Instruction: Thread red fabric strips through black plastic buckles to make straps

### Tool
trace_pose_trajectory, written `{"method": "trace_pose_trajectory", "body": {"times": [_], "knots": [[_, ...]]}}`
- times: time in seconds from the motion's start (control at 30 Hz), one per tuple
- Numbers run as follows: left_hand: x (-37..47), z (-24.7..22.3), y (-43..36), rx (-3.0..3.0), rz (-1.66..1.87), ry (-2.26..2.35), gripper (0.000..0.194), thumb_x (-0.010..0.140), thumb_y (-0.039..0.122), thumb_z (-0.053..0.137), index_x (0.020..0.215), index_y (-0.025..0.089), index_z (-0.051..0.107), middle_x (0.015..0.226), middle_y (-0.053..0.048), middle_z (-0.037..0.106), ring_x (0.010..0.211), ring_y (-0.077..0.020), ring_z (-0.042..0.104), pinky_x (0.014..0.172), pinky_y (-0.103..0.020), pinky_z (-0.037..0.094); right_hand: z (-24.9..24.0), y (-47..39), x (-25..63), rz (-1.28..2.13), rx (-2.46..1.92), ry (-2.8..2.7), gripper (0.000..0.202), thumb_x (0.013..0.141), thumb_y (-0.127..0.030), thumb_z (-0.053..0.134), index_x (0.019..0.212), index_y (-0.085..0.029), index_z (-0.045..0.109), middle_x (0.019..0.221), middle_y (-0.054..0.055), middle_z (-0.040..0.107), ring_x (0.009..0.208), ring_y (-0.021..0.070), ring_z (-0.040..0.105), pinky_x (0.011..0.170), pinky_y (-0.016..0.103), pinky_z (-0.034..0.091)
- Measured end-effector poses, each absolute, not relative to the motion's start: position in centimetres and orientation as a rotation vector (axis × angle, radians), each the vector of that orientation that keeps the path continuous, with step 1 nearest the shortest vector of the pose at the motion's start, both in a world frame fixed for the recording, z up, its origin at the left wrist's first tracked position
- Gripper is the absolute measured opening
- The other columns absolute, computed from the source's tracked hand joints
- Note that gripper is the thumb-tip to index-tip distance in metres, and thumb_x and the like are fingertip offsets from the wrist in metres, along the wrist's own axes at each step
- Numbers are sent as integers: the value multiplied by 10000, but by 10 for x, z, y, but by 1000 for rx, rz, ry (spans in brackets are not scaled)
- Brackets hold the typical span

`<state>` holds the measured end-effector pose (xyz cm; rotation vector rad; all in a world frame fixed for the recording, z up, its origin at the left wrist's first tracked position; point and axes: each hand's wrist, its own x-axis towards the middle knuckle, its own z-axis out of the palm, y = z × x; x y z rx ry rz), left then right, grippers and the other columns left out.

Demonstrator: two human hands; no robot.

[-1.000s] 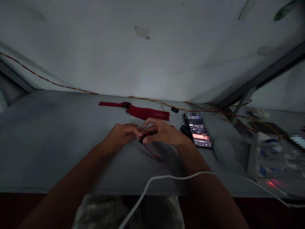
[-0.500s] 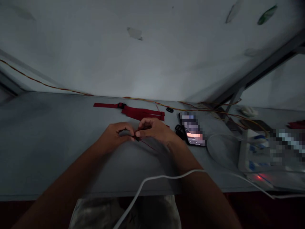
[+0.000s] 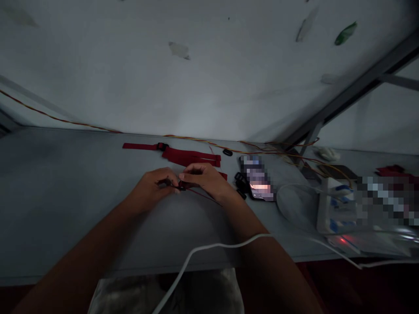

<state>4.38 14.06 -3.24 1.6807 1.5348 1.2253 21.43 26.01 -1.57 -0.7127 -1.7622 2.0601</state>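
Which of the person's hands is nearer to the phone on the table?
Right. The right hand is left of the phone, with black plastic pieces between them; the left hand is farther left, beyond the right hand.

The buckle (image 3: 182,189) is small and black, and it is held at the fingertips of the left hand (image 3: 177,183), above the counter (image 3: 157,244). Its visible part is thin and lies almost level; the rest is covered by fingers, so its full form cannot be told. The strap (image 3: 203,195) is red and narrow. A bit of it shows at the buckle, under the fingertips of the right hand (image 3: 180,179), which pinch it. From there, the strap runs slanting down to the right, seen nearly on its edge as a thin line, and it passes below the right wrist.
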Motion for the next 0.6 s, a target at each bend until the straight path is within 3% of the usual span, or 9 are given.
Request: {"method": "trace_pose_trajectory", "body": {"times": [0.3,0.47,0.6], "knots": [[43,-33,142,1779,1257,1663,91,874,261,665,862,199,599,845,10,607,778,-128,569,719,-250,445,-20,265,210,1996,-773,-1570,339,703,-462,816,839,-182,681,822,9,677,731,134,664,765,302,561],[42,-33,142,1835,1439,1560,75,898,230,628,921,207,561,1124,-63,613,1086,-181,599,924,-315,486,-20,264,213,1889,-673,-1699,370,694,-407,835,974,-197,715,874,23,722,805,151,680,784,286,542],[41,-34,138,1726,1390,1463,94,926,248,607,942,214,520,1313,-99,590,1273,-220,549,1067,-383,439,-20,261,214,1689,-697,-1854,293,767,-424,767,924,-178,739,810,31,722,753,156,671,681,261,507]]}}
